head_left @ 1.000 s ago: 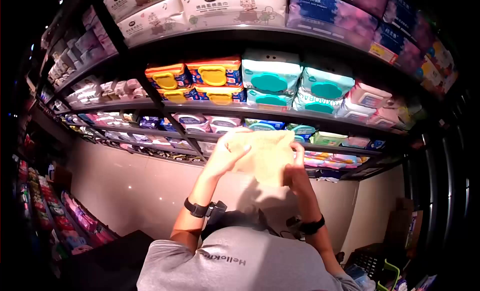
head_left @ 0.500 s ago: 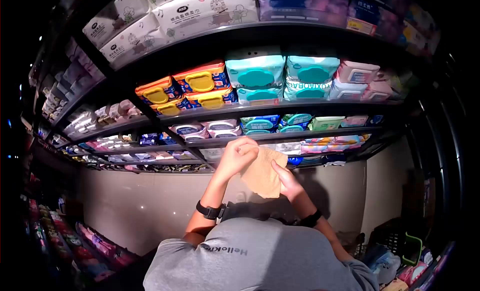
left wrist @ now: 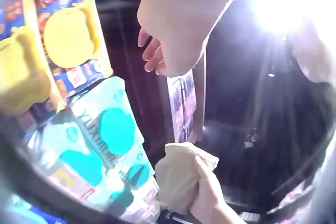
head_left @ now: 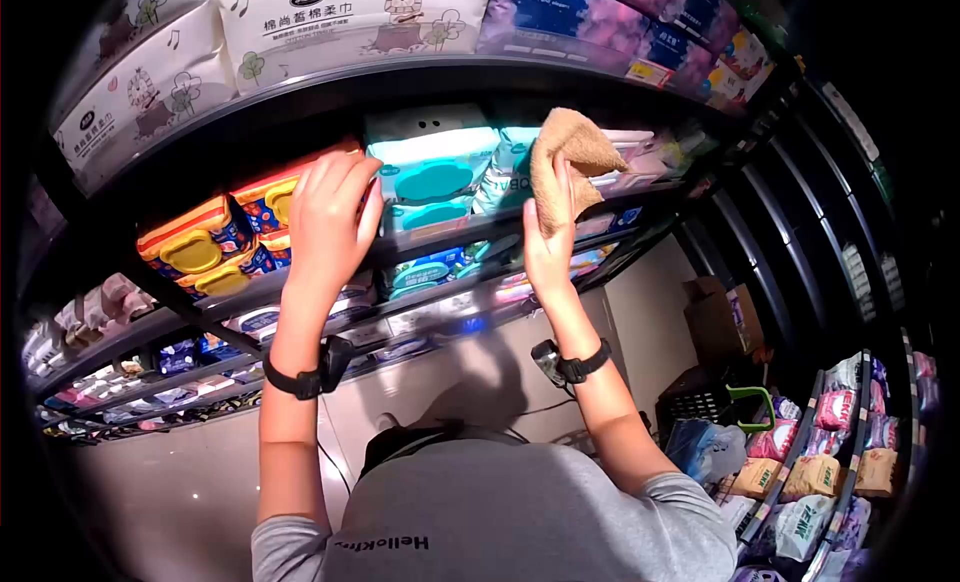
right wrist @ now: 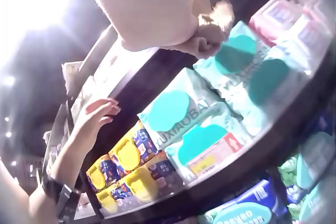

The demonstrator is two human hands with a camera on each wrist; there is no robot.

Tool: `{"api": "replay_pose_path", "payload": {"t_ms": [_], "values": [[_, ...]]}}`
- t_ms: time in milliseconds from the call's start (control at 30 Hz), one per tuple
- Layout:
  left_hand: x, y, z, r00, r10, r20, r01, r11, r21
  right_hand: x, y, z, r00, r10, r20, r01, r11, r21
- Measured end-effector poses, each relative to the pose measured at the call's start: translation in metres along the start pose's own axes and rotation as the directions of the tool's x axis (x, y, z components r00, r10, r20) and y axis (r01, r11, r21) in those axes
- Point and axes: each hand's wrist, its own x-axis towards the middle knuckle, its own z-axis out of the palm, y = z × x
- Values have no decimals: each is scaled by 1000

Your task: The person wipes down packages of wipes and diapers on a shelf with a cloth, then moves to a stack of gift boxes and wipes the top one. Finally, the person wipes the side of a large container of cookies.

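So the right hand (head_left: 548,250) has the tan cloth (head_left: 578,147): it's pinched between thumb and fingers, with the thumb on the near side and the top folding over and flopping out past the fingertips. Pretty closed grip, no real gap except what the fabric fills. The cloth is up in front of the middle shelf (head_left: 448,234), overlapping the right-hand teal packs from the head camera. Can't tell if it's actually touching them.

Left hand (head_left: 335,210) is holding nothing. Fingers relaxed with a slight bend, thumb out to the side. From above it covers part of the yellow-lidded packs (head_left: 192,250), but the right wrist view shows it apart from them.

Between the two hands are the teal packs (head_left: 432,177), stacked two high with big oval lids. Pink packs (right wrist: 275,15) are further along the same row, past the right hand.

Going out from there: each wrist wears a black strap, left strap (head_left: 292,380) and right strap (head_left: 588,365). Big white packs (head_left: 340,22) with cartoon drawings fill the shelf above, then blue-purple packs (head_left: 595,32) beside them. Grey shirt (head_left: 520,507) at the bottom, a cardboard box (head_left: 710,327) off to the right.
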Motion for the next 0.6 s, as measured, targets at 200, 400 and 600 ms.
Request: {"api": "replay_pose_path", "payload": {"t_ms": [200,400,600], "values": [[12,-46,42,935,-274,226,297,952,-77,46,-30,102,937,-82,340,210,909,-360],[3,-51,50,946,-291,142,309,943,-122,44,-22,117,923,-191,334,305,892,-335],[2,-52,57,952,-296,76,305,933,-191,61,3,92,970,32,241,98,856,-507]]}}
